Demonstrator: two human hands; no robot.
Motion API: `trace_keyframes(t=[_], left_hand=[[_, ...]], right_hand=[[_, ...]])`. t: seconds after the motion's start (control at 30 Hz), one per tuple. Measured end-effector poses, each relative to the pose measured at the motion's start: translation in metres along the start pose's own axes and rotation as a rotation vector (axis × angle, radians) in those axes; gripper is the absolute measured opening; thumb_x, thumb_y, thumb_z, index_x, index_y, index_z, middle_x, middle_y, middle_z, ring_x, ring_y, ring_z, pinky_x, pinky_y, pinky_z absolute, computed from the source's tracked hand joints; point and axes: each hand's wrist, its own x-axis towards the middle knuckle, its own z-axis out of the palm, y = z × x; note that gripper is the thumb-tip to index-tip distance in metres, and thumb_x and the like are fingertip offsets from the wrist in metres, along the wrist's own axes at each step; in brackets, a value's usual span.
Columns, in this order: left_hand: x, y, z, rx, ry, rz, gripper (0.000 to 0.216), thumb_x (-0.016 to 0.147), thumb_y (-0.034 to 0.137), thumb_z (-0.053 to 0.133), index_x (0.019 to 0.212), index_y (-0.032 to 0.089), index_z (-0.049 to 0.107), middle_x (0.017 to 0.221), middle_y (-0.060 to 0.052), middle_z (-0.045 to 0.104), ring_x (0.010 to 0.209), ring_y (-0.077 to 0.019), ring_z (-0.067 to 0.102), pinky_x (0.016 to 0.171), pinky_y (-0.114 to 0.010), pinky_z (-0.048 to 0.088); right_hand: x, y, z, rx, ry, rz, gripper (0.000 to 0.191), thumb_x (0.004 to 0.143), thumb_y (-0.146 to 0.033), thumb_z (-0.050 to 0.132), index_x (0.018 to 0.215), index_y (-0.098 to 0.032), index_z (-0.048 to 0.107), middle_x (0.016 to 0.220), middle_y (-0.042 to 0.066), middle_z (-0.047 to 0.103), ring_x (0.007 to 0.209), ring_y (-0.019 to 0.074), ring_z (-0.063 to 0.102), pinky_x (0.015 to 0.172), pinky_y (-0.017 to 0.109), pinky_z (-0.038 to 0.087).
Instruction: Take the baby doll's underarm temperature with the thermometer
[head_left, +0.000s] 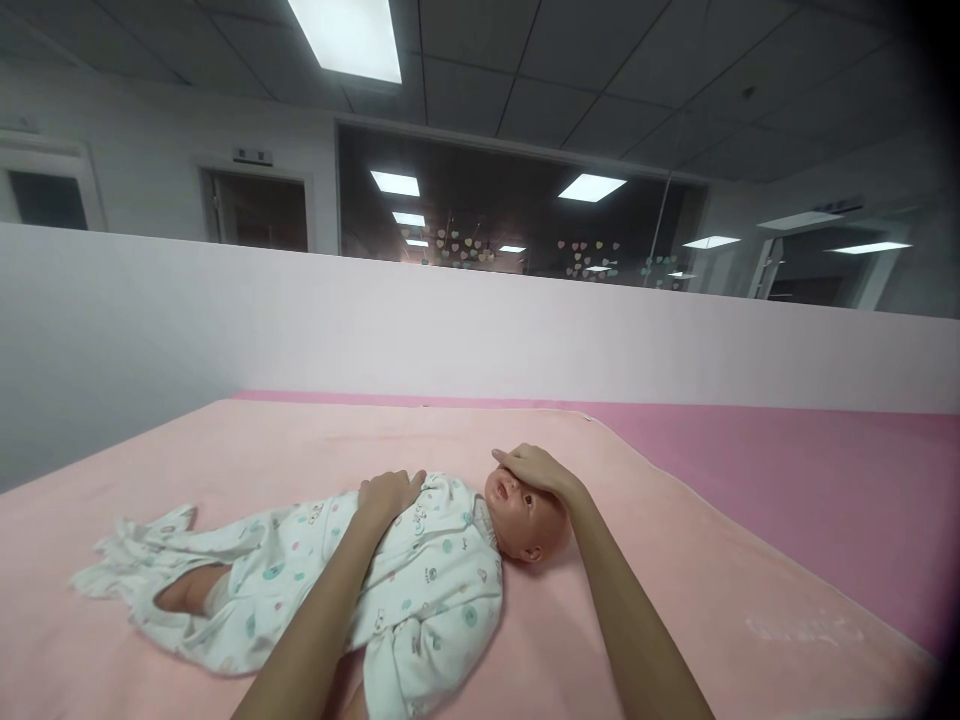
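Note:
A baby doll (517, 515) lies on its back on a pink blanket (675, 600), head to the right. It wears a white patterned sleepsuit (427, 580) that hangs loose, with a bare leg showing at the left. My left hand (386, 495) rests flat on the doll's chest, on the sleepsuit. My right hand (536, 468) lies over the top of the doll's head, fingers curved across the forehead.
The blanket covers a darker pink mat (825, 470). A white partition wall (450, 320) runs behind the surface. Beyond it are a dark glass wall with heart stickers (510, 245) and doorways.

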Motion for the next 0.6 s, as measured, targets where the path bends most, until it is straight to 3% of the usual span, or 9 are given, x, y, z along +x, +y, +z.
trace_keyframes(t=[0.1, 0.2, 0.27, 0.33, 0.43, 0.5, 0.6], left_hand=[[-0.001, -0.001, 0.001, 0.011, 0.007, 0.0, 0.059, 0.079, 0.055, 0.021, 0.094, 0.016, 0.062, 0.099, -0.015, 0.064, 0.093, -0.0304, 0.057, 0.082, -0.044, 0.038], [0.001, -0.001, 0.001, 0.016, 0.012, 0.003, 0.057, 0.079, 0.055, 0.022, 0.094, 0.017, 0.062, 0.1, -0.014, 0.064, 0.093, -0.0306, 0.057, 0.081, -0.045, 0.038], [0.002, -0.001, 0.001, 0.013, 0.011, 0.012, 0.056, 0.08, 0.054, 0.021, 0.093, 0.017, 0.062, 0.1, -0.014, 0.064, 0.093, -0.0306, 0.057, 0.081, -0.045, 0.038], [0.002, -0.001, 0.0, 0.008, 0.011, 0.023, 0.056, 0.08, 0.054, 0.021, 0.093, 0.017, 0.062, 0.1, -0.014, 0.064, 0.093, -0.0305, 0.057, 0.081, -0.045, 0.038], [0.001, -0.001, -0.001, 0.006, 0.012, 0.036, 0.056, 0.08, 0.053, 0.022, 0.091, 0.016, 0.062, 0.101, -0.014, 0.064, 0.093, -0.0303, 0.057, 0.08, -0.044, 0.039], [0.0, -0.001, -0.001, 0.008, 0.017, 0.043, 0.056, 0.079, 0.054, 0.022, 0.091, 0.017, 0.062, 0.1, -0.013, 0.064, 0.093, -0.0302, 0.057, 0.08, -0.043, 0.04], [-0.001, -0.001, -0.001, 0.012, 0.025, 0.053, 0.055, 0.08, 0.053, 0.021, 0.09, 0.017, 0.061, 0.099, -0.013, 0.064, 0.092, -0.0294, 0.057, 0.08, -0.042, 0.04]], right_hand=[[0.003, 0.007, 0.002, 0.13, 0.104, -0.009, 0.044, 0.077, -0.052, 0.043, 0.067, -0.014, 0.063, 0.073, 0.006, 0.064, 0.067, 0.0162, 0.058, 0.064, 0.025, 0.039], [0.008, 0.015, 0.001, 0.254, 0.261, -0.01, 0.049, 0.083, -0.047, 0.031, 0.101, -0.011, 0.06, 0.107, 0.011, 0.059, 0.089, 0.0178, 0.058, 0.076, 0.026, 0.041], [0.009, 0.019, -0.001, 0.306, 0.318, 0.003, 0.052, 0.084, -0.045, 0.027, 0.11, -0.01, 0.055, 0.116, 0.012, 0.054, 0.099, 0.018, 0.055, 0.081, 0.027, 0.041], [0.007, 0.023, -0.003, 0.334, 0.287, 0.015, 0.051, 0.081, -0.048, 0.034, 0.103, -0.009, 0.06, 0.11, 0.012, 0.058, 0.097, 0.0191, 0.056, 0.081, 0.028, 0.041], [-0.001, 0.024, -0.003, 0.349, 0.12, 0.019, 0.045, 0.073, -0.05, 0.05, 0.079, -0.009, 0.068, 0.085, 0.01, 0.067, 0.081, 0.0199, 0.06, 0.074, 0.028, 0.044], [-0.006, 0.024, -0.003, 0.349, 0.026, 0.022, 0.043, 0.073, -0.049, 0.05, 0.073, -0.009, 0.069, 0.077, 0.009, 0.068, 0.075, 0.0191, 0.061, 0.072, 0.028, 0.043], [-0.01, 0.022, -0.004, 0.354, -0.009, 0.03, 0.043, 0.076, -0.046, 0.045, 0.074, -0.01, 0.069, 0.08, 0.009, 0.068, 0.076, 0.0181, 0.06, 0.073, 0.027, 0.041]])
